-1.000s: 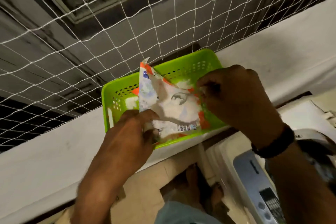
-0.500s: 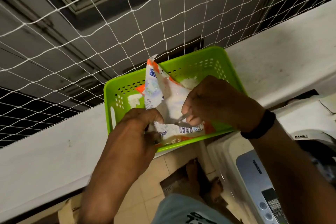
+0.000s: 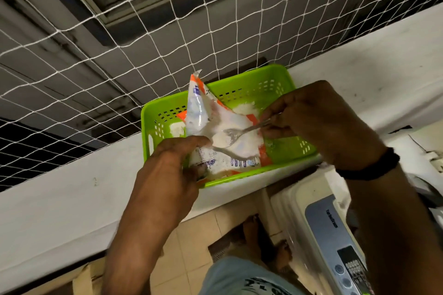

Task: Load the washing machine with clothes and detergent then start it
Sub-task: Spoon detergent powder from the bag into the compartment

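Observation:
An opened white and orange detergent packet (image 3: 203, 112) full of white powder stands in a green plastic basket (image 3: 282, 151) on a white ledge. My left hand (image 3: 175, 165) grips the packet's near lower edge and holds it open. My right hand (image 3: 309, 115) pinches the handle of a metal spoon (image 3: 233, 135), whose bowl lies heaped with powder inside the packet's mouth. The washing machine (image 3: 335, 230) stands at the lower right, its grey control panel and buttons showing below my right forearm.
The white ledge (image 3: 60, 203) runs across the view with a white net (image 3: 119, 31) stretched above it. Loose powder lies in the basket's corners. Beige floor tiles (image 3: 189, 246), my bare feet and a cardboard box edge (image 3: 86, 278) are below.
My right hand, first pinching the packet's right edge, dipped into the packet and has drawn back to the right, showing the spoon loaded with powder. My left hand kept its hold.

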The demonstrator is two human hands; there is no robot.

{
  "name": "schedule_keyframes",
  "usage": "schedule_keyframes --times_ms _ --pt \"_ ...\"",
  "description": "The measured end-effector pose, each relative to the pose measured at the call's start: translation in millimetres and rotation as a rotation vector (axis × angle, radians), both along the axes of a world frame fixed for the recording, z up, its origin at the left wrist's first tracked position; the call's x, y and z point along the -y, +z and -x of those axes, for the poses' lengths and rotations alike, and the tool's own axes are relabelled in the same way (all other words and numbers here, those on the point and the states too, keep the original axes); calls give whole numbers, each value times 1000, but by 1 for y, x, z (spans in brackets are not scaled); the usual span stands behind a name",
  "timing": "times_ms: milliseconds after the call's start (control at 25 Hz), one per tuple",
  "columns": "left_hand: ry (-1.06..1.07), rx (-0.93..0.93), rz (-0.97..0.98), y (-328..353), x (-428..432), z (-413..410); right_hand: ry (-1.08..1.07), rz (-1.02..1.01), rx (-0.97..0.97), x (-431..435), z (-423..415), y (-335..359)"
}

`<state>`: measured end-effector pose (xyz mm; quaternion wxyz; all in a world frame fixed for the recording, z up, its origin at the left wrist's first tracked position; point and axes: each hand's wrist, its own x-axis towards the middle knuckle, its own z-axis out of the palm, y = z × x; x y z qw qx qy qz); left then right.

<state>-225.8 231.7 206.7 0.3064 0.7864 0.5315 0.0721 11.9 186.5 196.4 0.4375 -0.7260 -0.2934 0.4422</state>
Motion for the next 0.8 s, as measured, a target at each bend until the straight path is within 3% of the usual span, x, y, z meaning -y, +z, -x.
schedule_keyframes --times_ms 280,440,640,800 --pt "13 97 -300 13 17 -4 -191 -216 -153 41 -8 14" --pt "93 327 -371 20 35 -22 -258 -343 -298 79 -22 7" --pt "6 732 -253 16 86 -80 -528 -327 -353 160 -43 2" --pt "-227 742 -68 -10 134 -140 -808 -378 -368 246 -57 -37"
